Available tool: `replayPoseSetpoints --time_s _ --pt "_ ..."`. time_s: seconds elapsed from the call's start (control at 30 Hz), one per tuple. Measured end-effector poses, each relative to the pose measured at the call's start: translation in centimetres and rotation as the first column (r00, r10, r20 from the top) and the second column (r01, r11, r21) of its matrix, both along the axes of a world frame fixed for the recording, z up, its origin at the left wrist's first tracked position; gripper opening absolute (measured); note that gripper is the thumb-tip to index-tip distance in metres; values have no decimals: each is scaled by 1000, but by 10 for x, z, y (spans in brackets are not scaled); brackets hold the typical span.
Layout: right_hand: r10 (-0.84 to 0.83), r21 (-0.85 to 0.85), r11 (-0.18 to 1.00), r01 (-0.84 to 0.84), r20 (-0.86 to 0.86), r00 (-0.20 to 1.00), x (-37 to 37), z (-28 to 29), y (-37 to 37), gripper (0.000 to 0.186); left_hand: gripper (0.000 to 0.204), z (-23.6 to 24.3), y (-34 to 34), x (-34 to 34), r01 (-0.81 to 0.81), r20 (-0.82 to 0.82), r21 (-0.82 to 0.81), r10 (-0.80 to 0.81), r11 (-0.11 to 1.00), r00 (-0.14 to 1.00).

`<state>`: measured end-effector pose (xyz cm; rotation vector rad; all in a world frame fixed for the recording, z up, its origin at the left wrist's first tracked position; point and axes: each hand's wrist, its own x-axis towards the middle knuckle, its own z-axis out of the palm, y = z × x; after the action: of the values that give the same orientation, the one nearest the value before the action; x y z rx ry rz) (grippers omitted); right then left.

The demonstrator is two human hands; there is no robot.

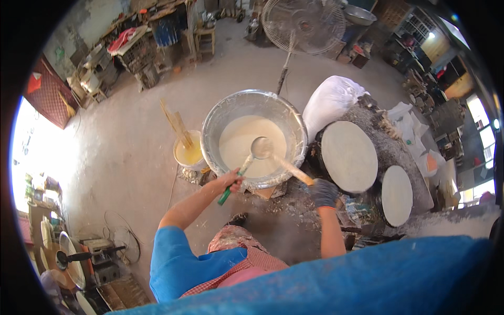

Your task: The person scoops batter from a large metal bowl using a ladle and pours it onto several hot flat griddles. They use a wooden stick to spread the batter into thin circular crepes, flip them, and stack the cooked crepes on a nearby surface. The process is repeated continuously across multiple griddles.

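Over a large metal basin (212, 126) of creamy white batter (236, 137), both my hands are holding tools. My left hand (231, 181), bare, is closed around the green handle of a ladle (258, 146), whose round bowl is above or at the batter. In a dark glove, my right hand (324, 193) grips the wooden handle of a spatula (294, 169). The spatula's pale blade meets the ladle's bowl, and I cannot tell whether they touch. Right of the basin are two round griddle surfaces, the larger (349, 156) and the smaller (397, 196), each looking covered in a pale layer.
Left of the basin stands a small bucket (179, 153) of yellow liquid with flat sticks (177, 126) leaning in it. A white sack (336, 100) rests behind the larger griddle. Beyond the basin is a standing fan (303, 26). A wooden stool (205, 40) stands farther back.
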<state>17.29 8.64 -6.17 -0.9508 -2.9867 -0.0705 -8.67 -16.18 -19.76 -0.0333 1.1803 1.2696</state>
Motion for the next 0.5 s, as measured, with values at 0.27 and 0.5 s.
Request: replayPoseSetpoints --time_s 0.27,0.5 --pt "16 -193 981 22 193 981 -52 -60 16 33 24 -145 32 -73 -64 -267 -362 -38 930 963" --pt "-181 -314 920 235 193 964 -14 -98 11 46 32 -88 91 -62 -54 197 -422 150 905 969"
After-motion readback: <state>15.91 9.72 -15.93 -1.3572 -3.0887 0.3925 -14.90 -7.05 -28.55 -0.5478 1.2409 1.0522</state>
